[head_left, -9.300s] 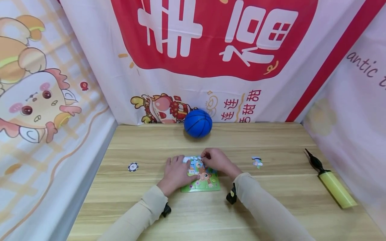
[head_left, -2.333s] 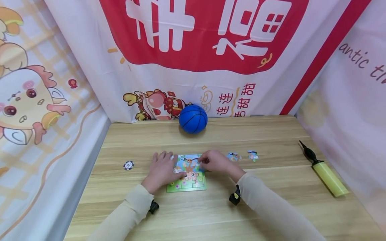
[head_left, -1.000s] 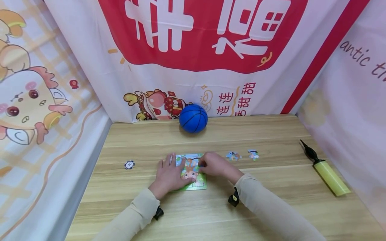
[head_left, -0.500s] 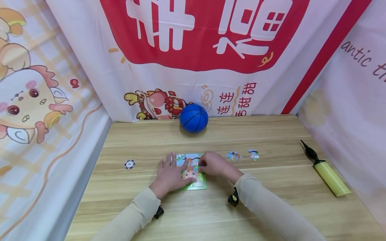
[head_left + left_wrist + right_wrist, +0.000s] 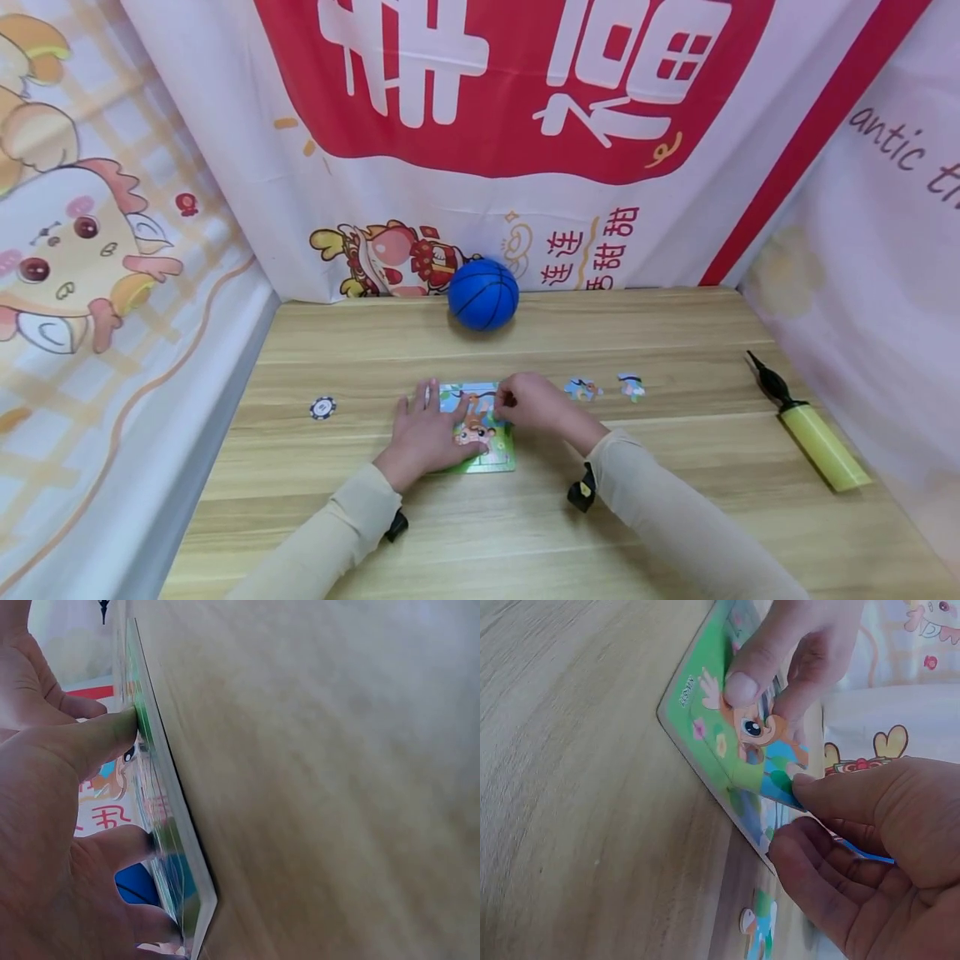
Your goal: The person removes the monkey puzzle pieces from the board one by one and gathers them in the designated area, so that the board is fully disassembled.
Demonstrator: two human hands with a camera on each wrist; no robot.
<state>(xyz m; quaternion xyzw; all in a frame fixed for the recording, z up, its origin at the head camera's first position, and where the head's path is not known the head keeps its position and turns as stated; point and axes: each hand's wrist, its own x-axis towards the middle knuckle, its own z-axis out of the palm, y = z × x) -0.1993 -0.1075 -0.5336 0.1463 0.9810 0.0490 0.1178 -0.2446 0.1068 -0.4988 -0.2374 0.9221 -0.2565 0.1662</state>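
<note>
The puzzle board (image 5: 480, 433) is pressed flat on the desk (image 5: 675, 500) by the left hand (image 5: 423, 437), fingers straight; a piece in its top-right corner is pinched by the right hand (image 5: 534, 407).

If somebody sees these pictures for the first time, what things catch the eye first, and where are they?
The huge red banner with white characters fills the back wall, and a blue ball sits below it at the table's far edge. At table centre, the left hand presses a colourful puzzle board while the right hand pinches a puzzle piece at its edge.
</note>
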